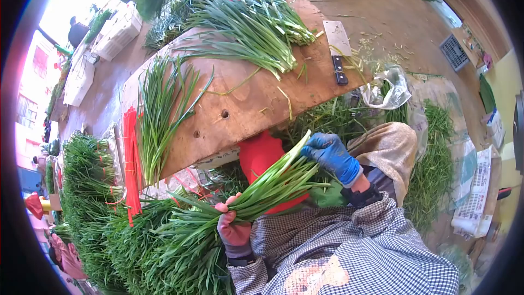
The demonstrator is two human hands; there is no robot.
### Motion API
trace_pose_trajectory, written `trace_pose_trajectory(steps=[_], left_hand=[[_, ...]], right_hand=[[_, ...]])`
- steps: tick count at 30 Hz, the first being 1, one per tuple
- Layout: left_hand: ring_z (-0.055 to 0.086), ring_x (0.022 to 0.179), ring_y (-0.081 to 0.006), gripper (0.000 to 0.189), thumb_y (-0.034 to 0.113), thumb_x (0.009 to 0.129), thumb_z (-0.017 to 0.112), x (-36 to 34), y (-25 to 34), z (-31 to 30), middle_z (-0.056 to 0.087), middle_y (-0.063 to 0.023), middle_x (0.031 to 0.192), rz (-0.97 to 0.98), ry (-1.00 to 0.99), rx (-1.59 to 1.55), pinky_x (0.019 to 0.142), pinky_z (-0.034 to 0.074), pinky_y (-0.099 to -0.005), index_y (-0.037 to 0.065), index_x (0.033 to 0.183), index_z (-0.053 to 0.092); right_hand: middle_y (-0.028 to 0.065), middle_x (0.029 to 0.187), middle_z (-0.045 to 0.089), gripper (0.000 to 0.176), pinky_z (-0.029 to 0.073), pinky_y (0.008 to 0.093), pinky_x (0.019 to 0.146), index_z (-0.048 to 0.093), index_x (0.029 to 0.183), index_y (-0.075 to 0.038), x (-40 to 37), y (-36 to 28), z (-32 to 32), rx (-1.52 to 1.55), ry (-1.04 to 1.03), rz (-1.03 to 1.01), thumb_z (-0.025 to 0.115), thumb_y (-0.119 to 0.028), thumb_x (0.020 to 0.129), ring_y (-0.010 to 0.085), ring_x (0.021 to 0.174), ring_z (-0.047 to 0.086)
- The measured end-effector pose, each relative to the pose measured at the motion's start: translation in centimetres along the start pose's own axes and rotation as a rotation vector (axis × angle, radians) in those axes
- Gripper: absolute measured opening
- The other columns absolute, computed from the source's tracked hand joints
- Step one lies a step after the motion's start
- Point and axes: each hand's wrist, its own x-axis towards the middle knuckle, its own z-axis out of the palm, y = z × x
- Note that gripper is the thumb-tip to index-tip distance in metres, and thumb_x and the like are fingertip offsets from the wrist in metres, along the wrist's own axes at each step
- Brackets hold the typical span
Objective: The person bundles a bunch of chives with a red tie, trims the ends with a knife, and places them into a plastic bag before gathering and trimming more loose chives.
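My left hand [234, 226] is wrapped round a loose bunch of garlic chives [273, 183], held slanting across my lap. Its long green leaves fan out to the lower left, and the pale stalk ends point up to the right. At those ends, the closed fingers of my blue-gloved right hand [333, 157] pinch some of the stalks; the fingertips are partly hidden. Before me on a wooden board [234, 95] lie a large pile of chives [245, 27] and a smaller one [161, 109]. A cleaver [337, 43] with a black handle rests at the board's right edge.
Red ties [131, 158] hang at the board's left edge. Tied chive bundles [90, 169] are stacked to my left. A plastic bag [388, 90] and loose trimmings [431, 158] lie on the right. White crates [117, 33] stand at the far left.
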Motion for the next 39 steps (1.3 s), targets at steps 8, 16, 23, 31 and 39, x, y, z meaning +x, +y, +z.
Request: trace_pose_trajectory(steps=[8, 16, 23, 31, 39], left_hand=[[0.049, 0.123, -0.0357, 0.029, -0.002, 0.079, 0.049, -1.4, 2.1, -2.8, 0.057, -0.017, 0.123, 0.104, 0.036, 0.051, 0.105, 0.036, -0.0592, 0.013, 0.103, 0.054], [0.05, 0.12, -0.0367, 0.028, -0.001, 0.08, 0.047, -1.7, 2.5, -2.7, 0.055, -0.021, 0.127, 0.111, -0.026, 0.042, 0.102, 0.038, -0.0597, 0.014, 0.103, 0.053], [0.049, 0.121, -0.0365, 0.027, -0.001, 0.079, 0.047, -1.7, 2.2, -2.9, 0.058, -0.0191, 0.122, 0.13, 0.028, 0.071, 0.104, 0.038, -0.0565, 0.011, 0.102, 0.053], [0.052, 0.119, -0.0363, 0.029, 0.002, 0.08, 0.05, -1.9, 2.0, -2.8, 0.057, -0.0167, 0.125, 0.095, 0.055, 0.065, 0.094, 0.049, -0.0554, 0.014, 0.106, 0.055], [0.054, 0.118, -0.0347, 0.032, 0.002, 0.081, 0.05, -2.0, 1.7, -2.6, 0.056, -0.0139, 0.13, 0.081, 0.104, 0.027, 0.093, 0.049, -0.0557, 0.016, 0.107, 0.059]], right_hand=[[0.0039, 0.073, 0.068, 0.013, 0.051, 0.027, 0.059, 0.071, 0.081, -0.003, 0.3, 3.8, -12.8, -0.168, 0.409, -0.015, 0.066, -0.011, 0.089, 0.0104, 0.063, 0.062], [0.013, 0.106, 0.069, 0.035, 0.051, 0.0325, 0.087, 0.068, 0.11, -0.004, -2.5, 3.0, -13.8, -0.731, 0.16, -0.082, 0.074, -0.021, 0.08, 0.0234, 0.094, 0.067], [0.0089, 0.088, 0.069, 0.024, 0.051, 0.0293, 0.077, 0.07, 0.096, 0.002, -3.7, -2.2, -0.5, 0.002, -0.428, 0.312, 0.077, -0.015, 0.08, 0.0169, 0.083, 0.064], [0.0144, 0.082, 0.067, 0.019, 0.052, 0.036, 0.069, 0.07, 0.092, -0.003, -5.9, -0.4, 1.8, -0.315, -0.322, -0.07, 0.07, -0.019, 0.082, 0.0282, 0.074, 0.065], [0.013, 0.082, 0.067, 0.011, 0.052, 0.0343, 0.065, 0.069, 0.093, -0.004, -5.6, 1.8, 1.8, -0.113, -0.026, -0.057, 0.064, -0.011, 0.085, 0.0293, 0.074, 0.066]])
